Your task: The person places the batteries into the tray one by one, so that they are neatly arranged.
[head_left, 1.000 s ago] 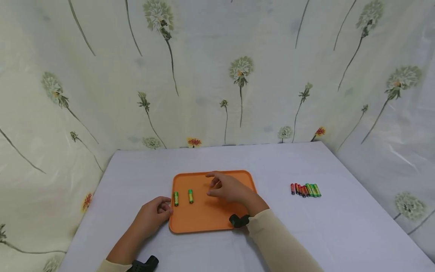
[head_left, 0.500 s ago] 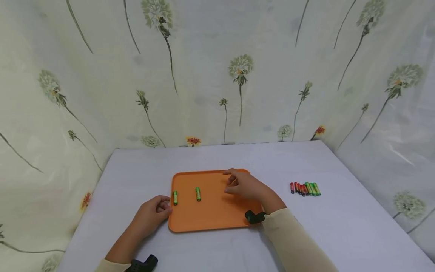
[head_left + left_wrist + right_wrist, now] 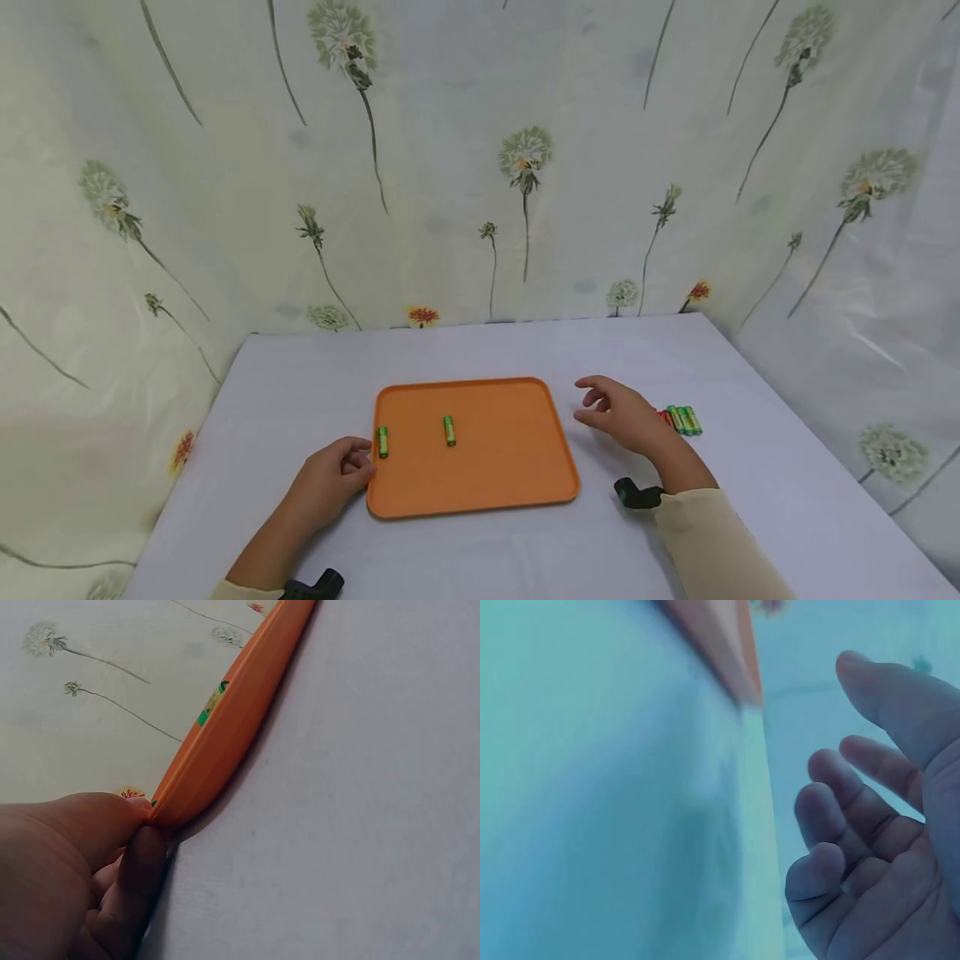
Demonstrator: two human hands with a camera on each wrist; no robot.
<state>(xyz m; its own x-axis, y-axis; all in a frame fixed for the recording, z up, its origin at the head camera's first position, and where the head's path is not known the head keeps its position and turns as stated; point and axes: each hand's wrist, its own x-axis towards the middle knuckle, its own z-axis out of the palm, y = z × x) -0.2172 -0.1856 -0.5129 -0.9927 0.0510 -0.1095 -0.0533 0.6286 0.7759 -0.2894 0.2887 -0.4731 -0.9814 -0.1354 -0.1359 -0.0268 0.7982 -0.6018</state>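
Observation:
My left hand pinches the left rim of the orange tray between thumb and fingers, as the left wrist view also shows. On the tray lie two green batteries: one green battery beside the left rim, another green battery left of the middle. Beyond the tray's right edge, my right hand is above the table with fingers loosely bent and apart, holding nothing. In the right wrist view its palm and fingers show nothing between them.
A row of green batteries and red batteries lies on the white tablecloth at the right, partly hidden behind my right hand. A flower-patterned curtain stands behind and at both sides of the table.
My right hand has moved right, from above the tray to beside the battery row. The second green battery has shifted right on the tray. My left hand has stayed at the rim.

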